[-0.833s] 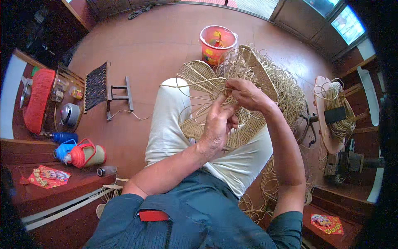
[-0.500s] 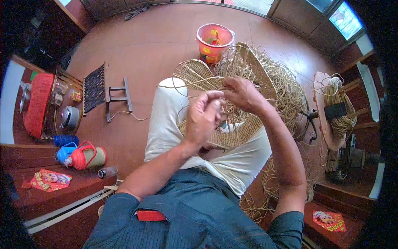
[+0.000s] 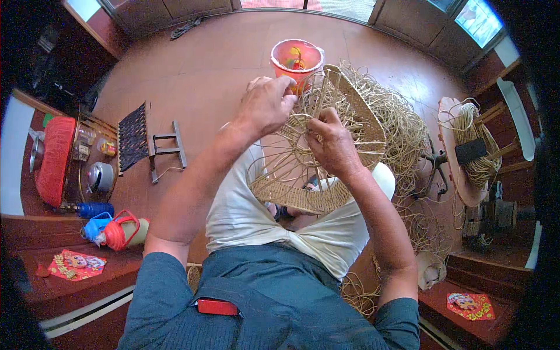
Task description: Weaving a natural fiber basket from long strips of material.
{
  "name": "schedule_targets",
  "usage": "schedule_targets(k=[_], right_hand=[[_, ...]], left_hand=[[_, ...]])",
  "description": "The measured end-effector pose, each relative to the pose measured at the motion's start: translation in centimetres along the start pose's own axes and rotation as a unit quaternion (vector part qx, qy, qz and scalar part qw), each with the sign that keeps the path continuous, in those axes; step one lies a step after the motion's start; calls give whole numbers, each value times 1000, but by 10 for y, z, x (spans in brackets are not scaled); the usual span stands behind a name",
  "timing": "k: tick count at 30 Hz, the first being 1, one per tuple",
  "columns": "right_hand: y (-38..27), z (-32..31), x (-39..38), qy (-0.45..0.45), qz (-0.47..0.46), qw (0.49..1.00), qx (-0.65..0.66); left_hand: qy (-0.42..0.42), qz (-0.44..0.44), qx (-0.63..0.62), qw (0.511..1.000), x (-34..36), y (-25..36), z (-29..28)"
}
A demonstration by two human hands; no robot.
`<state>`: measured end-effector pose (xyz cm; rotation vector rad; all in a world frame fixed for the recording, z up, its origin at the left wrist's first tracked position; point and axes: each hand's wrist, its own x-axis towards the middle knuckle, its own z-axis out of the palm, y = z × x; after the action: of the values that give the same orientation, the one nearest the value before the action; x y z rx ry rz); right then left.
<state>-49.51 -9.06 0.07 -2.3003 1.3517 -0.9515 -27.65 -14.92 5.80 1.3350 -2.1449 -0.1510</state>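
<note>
Across my thighs lies a round, half-woven straw-coloured piece of wickerwork (image 3: 303, 198). Its rim is a wide, tightly woven band, and thin strands run like spokes to a centre ring. My right hand (image 3: 332, 146) is over the middle, fingers pinched on a cord strand among the spokes. At the far left side of the piece, my left hand (image 3: 262, 108) is raised with its fingers curled toward the thumb. What those fingers hold, if anything, is too fine to make out. Beyond the piece spreads a big tangle of loose cord (image 3: 388, 111).
A red patterned bucket (image 3: 297, 55) stands just beyond the work. To the left are a woven-seat stool (image 3: 135, 137), a red thermos jug (image 3: 123, 230) and a metal kettle (image 3: 99, 177). A bundle of coiled cord (image 3: 472, 140) is on the right. More cord trails beside my right thigh.
My left hand has moved up and away from me, to the far side of the wickerwork. My right hand has come slightly nearer, over the centre. The wickerwork has shifted and now shows its spokes.
</note>
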Motion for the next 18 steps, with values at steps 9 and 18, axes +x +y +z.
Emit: schedule_targets(k=[9,18], right_hand=[[-3,2,-1,18,10,1000,13],[0,11,-4,18,14,1000,-17]], left_hand=[[-195,97,49,975,15,-6,13],[46,131,165,977,70,-71,1]])
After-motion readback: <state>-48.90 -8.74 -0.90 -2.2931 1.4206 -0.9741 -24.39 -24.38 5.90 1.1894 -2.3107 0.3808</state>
